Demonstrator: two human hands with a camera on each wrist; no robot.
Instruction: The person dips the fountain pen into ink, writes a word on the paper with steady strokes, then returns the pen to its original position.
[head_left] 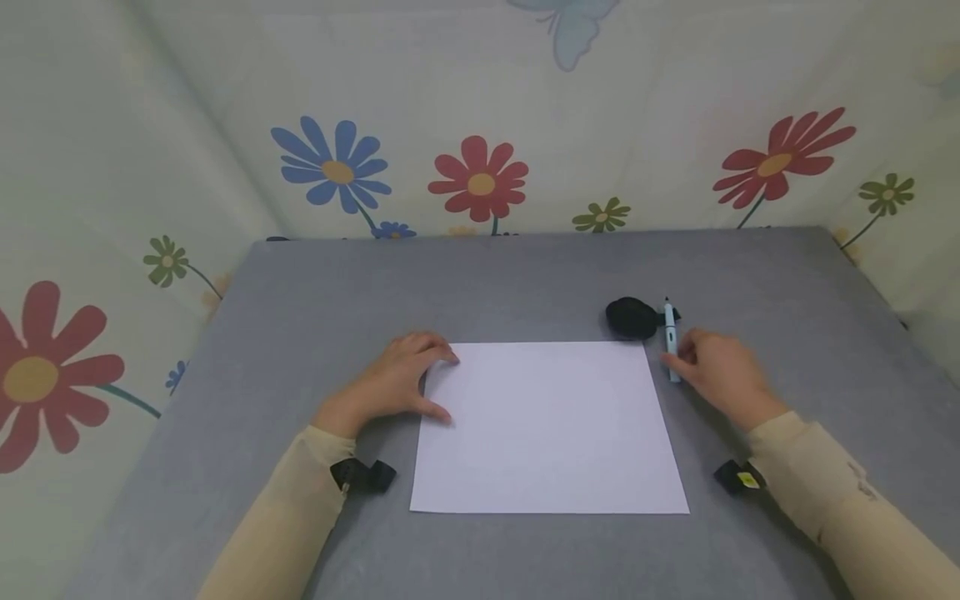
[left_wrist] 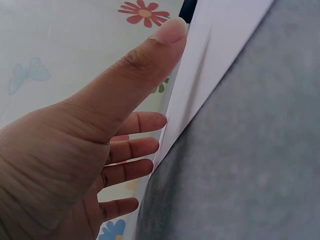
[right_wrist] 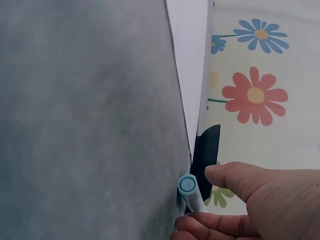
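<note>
A blank white sheet of paper (head_left: 547, 433) lies on the grey table. At its left edge is my left hand (head_left: 401, 375), thumb and fingers spread apart; the thumb and a fingertip overlap the sheet in the head view. The left wrist view shows the fingers (left_wrist: 132, 146) bent lightly along the paper's edge. Right of the sheet, a light blue pen (head_left: 671, 342) points its dark tip away from me. My right hand (head_left: 723, 371) is at the pen, its thumb over the barrel. In the right wrist view, a gap shows between thumb (right_wrist: 235, 177) and pen, with fingertips beside the barrel.
A black rounded object (head_left: 632, 318) sits at the sheet's far right corner, with a small dark end reaching behind the pen. The grey table (head_left: 450, 283) ends at a flower-printed curtain (head_left: 420, 67) behind and on both sides. Black wrist cameras (head_left: 367, 477) are strapped to both sleeves.
</note>
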